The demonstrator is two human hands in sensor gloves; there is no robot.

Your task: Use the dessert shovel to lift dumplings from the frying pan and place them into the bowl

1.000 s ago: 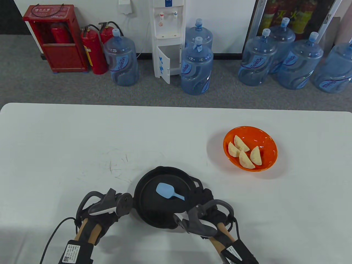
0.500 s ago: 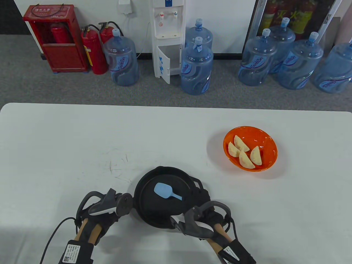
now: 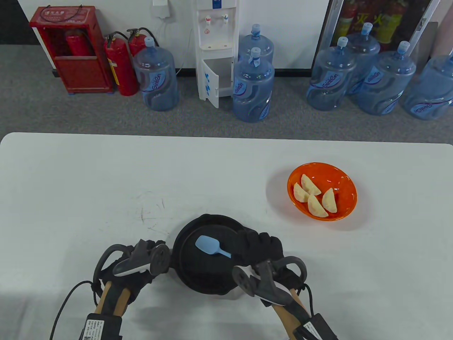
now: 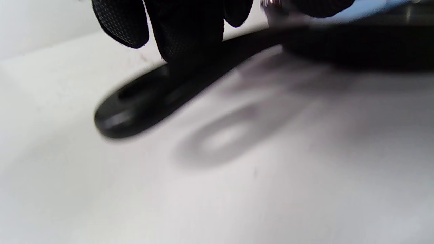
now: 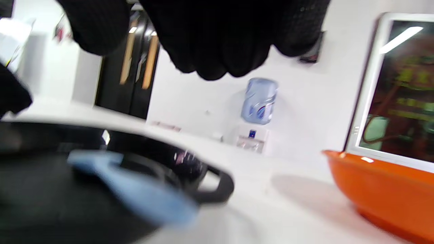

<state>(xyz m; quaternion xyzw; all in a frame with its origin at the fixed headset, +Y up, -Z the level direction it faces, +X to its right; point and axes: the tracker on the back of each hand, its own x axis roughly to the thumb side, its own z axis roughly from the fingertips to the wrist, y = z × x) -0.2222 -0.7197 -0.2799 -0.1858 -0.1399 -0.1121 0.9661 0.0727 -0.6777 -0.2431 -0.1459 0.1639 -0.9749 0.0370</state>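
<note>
A black frying pan (image 3: 205, 276) sits near the table's front edge, and only the light-blue dessert shovel (image 3: 208, 245) lies in it. My right hand (image 3: 262, 244) hovers over the pan's right rim beside the shovel's handle end. In the right wrist view its fingers (image 5: 210, 44) hang loosely above the shovel (image 5: 135, 189) without touching it. My left hand (image 3: 139, 281) is at the pan's left side, where its fingers (image 4: 190, 30) grip the pan handle (image 4: 135, 105). The orange bowl (image 3: 345, 209) to the right holds several dumplings (image 3: 315, 196).
White table (image 3: 106, 177) with faint scuff marks left of the pan. The pan's small side handle (image 5: 217, 186) points toward the bowl (image 5: 373, 189). Beyond the table's far edge stand water bottles (image 3: 253, 88), a dispenser and fire extinguishers on the floor.
My right hand has moved forward and up over the pan's right rim. The shovel has slid slightly left in the pan. The left hand has barely shifted.
</note>
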